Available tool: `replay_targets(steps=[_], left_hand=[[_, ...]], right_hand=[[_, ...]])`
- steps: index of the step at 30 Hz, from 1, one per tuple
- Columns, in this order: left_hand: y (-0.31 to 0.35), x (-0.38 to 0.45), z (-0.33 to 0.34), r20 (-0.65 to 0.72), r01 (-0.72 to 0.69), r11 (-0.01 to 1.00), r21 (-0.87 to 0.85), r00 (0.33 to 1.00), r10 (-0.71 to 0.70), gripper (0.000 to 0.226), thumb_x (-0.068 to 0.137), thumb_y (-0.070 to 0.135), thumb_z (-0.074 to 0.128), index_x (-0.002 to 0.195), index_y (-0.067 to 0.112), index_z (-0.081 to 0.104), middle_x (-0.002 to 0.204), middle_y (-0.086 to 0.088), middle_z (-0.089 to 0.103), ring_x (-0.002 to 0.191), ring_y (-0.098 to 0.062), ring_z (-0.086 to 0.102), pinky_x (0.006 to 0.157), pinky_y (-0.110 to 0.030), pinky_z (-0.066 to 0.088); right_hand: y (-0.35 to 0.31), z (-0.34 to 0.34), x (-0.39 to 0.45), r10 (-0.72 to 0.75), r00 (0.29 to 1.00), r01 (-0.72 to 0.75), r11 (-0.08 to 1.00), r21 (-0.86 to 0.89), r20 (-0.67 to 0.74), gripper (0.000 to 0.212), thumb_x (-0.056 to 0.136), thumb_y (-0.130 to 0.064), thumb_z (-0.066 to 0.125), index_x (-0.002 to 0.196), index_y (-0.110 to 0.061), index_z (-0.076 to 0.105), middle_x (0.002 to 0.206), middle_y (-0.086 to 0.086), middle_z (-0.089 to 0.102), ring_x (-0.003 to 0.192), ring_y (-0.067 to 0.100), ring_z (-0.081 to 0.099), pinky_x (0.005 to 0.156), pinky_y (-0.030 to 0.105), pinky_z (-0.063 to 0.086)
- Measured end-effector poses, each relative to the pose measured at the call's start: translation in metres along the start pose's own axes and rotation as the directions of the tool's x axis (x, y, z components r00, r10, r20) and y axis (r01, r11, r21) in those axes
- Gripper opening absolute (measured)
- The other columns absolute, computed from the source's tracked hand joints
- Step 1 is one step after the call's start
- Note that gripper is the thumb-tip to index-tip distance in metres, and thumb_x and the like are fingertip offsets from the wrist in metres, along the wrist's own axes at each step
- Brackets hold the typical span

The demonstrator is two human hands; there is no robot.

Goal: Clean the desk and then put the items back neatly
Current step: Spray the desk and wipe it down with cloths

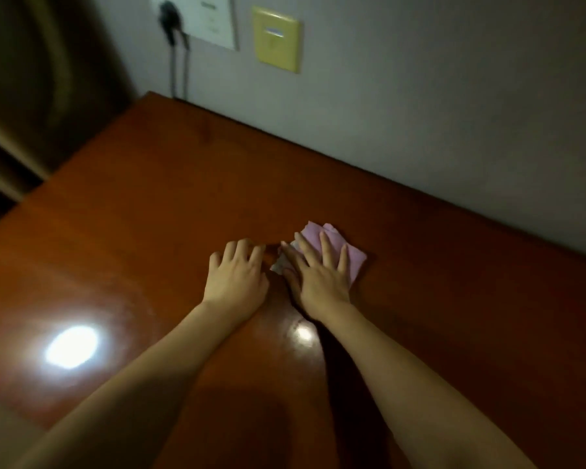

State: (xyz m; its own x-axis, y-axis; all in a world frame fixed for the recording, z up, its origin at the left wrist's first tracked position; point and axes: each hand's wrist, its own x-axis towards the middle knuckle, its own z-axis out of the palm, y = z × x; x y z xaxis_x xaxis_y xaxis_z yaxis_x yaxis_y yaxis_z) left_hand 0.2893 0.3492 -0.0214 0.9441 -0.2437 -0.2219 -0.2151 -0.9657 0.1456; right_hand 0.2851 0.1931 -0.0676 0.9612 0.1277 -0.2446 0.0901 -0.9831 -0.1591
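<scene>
A folded pink cloth [354, 257] with a white edge lies on the glossy reddish-brown desk [149, 204], a little right of centre. My right hand [318, 269] lies flat on the cloth with its fingers spread and straight, pressing it down. My left hand [237, 272] rests on the bare wood just left of the cloth, fingers bent at the tips, holding nothing.
A grey wall runs along the desk's far edge. On it are a white socket plate [203, 18] with a black plug and hanging cables [178, 69], and a yellow plate [277, 38]. Dark furniture [31, 96] stands beyond the desk's left edge. A lamp glare [71, 346] shines at front left.
</scene>
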Motion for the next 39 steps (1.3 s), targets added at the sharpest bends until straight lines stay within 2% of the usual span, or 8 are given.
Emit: replay_targets(steps=[3, 9, 17, 24, 28, 34, 39], left_hand=[[-0.082, 0.003, -0.012, -0.024, 0.1, 0.995, 0.0, 0.995, -0.1, 0.05, 0.097, 0.033, 0.035, 0.145, 0.021, 0.026, 0.148, -0.006, 0.028, 0.137, -0.026, 0.022, 0.108, -0.041, 0.024], [-0.218, -0.007, -0.025, -0.049, 0.3, 0.953, -0.034, 0.952, -0.302, 0.052, 0.095, 0.031, 0.04, 0.145, 0.019, 0.028, 0.146, -0.005, 0.031, 0.136, -0.024, 0.025, 0.105, -0.039, 0.026], [-0.317, -0.01, -0.027, -0.063, 0.406, 0.909, -0.092, 0.909, -0.412, 0.055, 0.095, 0.036, 0.042, 0.146, 0.022, 0.026, 0.148, -0.004, 0.029, 0.136, -0.023, 0.024, 0.106, -0.037, 0.024], [-0.345, -0.016, -0.031, -0.121, 0.404, 0.901, -0.157, 0.898, -0.424, 0.054, 0.091, 0.033, 0.044, 0.142, 0.016, 0.038, 0.138, -0.008, 0.041, 0.13, -0.028, 0.035, 0.101, -0.041, 0.03], [-0.358, -0.027, -0.027, -0.091, 0.443, 0.883, -0.157, 0.884, -0.459, 0.055, 0.092, 0.032, 0.046, 0.143, 0.017, 0.033, 0.143, -0.007, 0.036, 0.132, -0.026, 0.031, 0.103, -0.04, 0.028], [-0.339, -0.032, -0.027, -0.075, 0.45, 0.871, -0.195, 0.879, -0.471, 0.055, 0.094, 0.034, 0.044, 0.145, 0.02, 0.029, 0.145, -0.004, 0.032, 0.135, -0.023, 0.026, 0.106, -0.038, 0.025], [-0.305, -0.027, -0.024, -0.048, 0.428, 0.879, -0.208, 0.893, -0.447, 0.054, 0.095, 0.033, 0.042, 0.145, 0.021, 0.028, 0.147, -0.002, 0.029, 0.136, -0.022, 0.024, 0.106, -0.036, 0.023]], right_hand=[[-0.064, -0.002, 0.051, -0.084, 0.996, 0.084, 0.995, -0.047, -0.005, 0.055, 0.1, -0.048, 0.021, 0.149, -0.041, -0.002, 0.159, -0.012, -0.008, 0.146, 0.027, -0.015, 0.113, 0.059, -0.007], [-0.178, -0.004, 0.141, -0.209, 0.978, 0.206, 0.971, -0.119, -0.012, 0.06, 0.099, -0.049, 0.019, 0.151, -0.031, -0.002, 0.16, -0.01, -0.006, 0.147, 0.025, -0.01, 0.114, 0.058, -0.003], [-0.281, -0.01, 0.224, -0.299, 0.954, 0.295, 0.946, -0.138, -0.013, 0.056, 0.1, -0.048, 0.02, 0.151, -0.033, 0.002, 0.16, -0.008, -0.002, 0.146, 0.027, -0.01, 0.114, 0.058, 0.0], [-0.346, -0.008, 0.27, -0.357, 0.934, 0.352, 0.928, -0.123, -0.018, 0.054, 0.1, -0.047, 0.02, 0.151, -0.035, 0.008, 0.16, -0.006, 0.002, 0.147, 0.028, -0.007, 0.114, 0.058, -0.002], [-0.358, -0.006, 0.27, -0.385, 0.923, 0.38, 0.912, -0.152, -0.003, 0.053, 0.1, -0.048, 0.02, 0.151, -0.037, 0.007, 0.16, -0.005, 0.003, 0.147, 0.028, -0.007, 0.113, 0.058, -0.003], [-0.351, 0.0, 0.246, -0.443, 0.897, 0.438, 0.881, -0.179, 0.013, 0.053, 0.1, -0.049, 0.02, 0.15, -0.04, 0.006, 0.16, -0.007, 0.001, 0.147, 0.026, -0.008, 0.114, 0.056, -0.003], [-0.305, 0.002, 0.209, -0.43, 0.903, 0.426, 0.886, -0.185, 0.019, 0.054, 0.099, -0.05, 0.02, 0.15, -0.041, 0.003, 0.16, -0.008, 0.0, 0.147, 0.025, -0.008, 0.114, 0.056, -0.003]])
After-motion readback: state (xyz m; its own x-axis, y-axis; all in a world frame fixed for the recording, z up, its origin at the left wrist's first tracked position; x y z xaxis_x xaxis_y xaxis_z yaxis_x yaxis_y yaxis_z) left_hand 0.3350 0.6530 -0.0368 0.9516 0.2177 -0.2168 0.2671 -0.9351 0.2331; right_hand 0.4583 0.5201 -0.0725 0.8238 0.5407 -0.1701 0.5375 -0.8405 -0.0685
